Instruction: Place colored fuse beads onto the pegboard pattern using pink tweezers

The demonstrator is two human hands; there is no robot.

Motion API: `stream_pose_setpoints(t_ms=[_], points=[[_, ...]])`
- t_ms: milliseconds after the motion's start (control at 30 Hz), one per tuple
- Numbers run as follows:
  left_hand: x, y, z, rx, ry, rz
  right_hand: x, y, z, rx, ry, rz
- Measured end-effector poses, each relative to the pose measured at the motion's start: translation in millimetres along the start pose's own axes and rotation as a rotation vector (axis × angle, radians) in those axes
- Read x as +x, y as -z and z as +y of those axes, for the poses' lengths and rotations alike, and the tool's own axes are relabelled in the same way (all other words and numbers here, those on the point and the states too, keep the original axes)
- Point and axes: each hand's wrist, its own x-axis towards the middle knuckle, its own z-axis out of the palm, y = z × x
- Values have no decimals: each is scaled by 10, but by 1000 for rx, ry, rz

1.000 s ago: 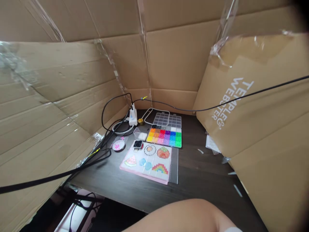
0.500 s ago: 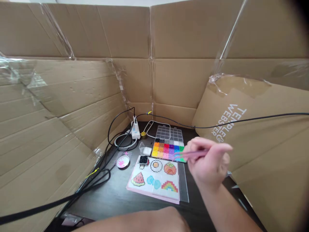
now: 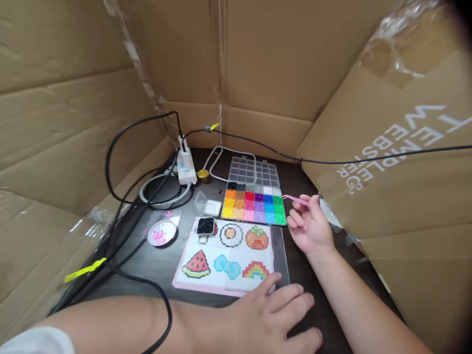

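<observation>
Pinched in my right hand (image 3: pixel 311 223) are pink tweezers (image 3: pixel 297 199), their tips pointing left by the right edge of the bead box (image 3: pixel 254 206). That box lies open, its compartments filled with beads sorted by colour. My left hand (image 3: pixel 275 314) is open, fingers spread, and it reaches across the front, its thumb side over the lower right corner of the pattern sheet (image 3: pixel 216 253). Pixel pictures on the sheet include a watermelon, a bow, a rainbow and an egg. A small tray of black beads (image 3: pixel 205 226) covers part of one picture. A clear pegboard (image 3: pixel 280 255) shows along the sheet's right side.
To the left stands a white dish (image 3: pixel 167 236) with pink beads. Behind it are a small white container (image 3: pixel 212 207), a gold tin (image 3: pixel 203 175) and a power strip (image 3: pixel 186 164). Black cables (image 3: pixel 110 167) loop at left; another crosses the back. Cardboard walls (image 3: pixel 265 64) surround the table.
My view has tilted down and closer. My right hand has turned palm-up with the tweezers still pinched. My left hand has come into view over the sheet's front right corner.
</observation>
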Motion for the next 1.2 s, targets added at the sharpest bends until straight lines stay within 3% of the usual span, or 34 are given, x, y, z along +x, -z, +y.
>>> stream_pose_setpoints(t_ms=[100,167,267,333,533,900,1067,1200], points=[[-12,-77,11,94,84,61,-7,34,54,-9,-88,-46],[-13,-69,-12,166,127,13,-26,54,65,-21,-125,-81],[-2,-4,-70,147,201,-244,-61,68,50,-19,-163,-135],[3,28,-96,113,233,-338,-83,70,38,-6,-189,-158],[-8,19,-98,87,269,-376,-143,55,84,10,-251,-197],[48,104,-137,-11,299,-524,-171,29,100,-19,-242,-232],[36,92,-132,5,286,-524,-177,7,137,-73,-154,-258],[27,83,-94,-4,305,-529,-238,-88,-73,-238,92,-289]])
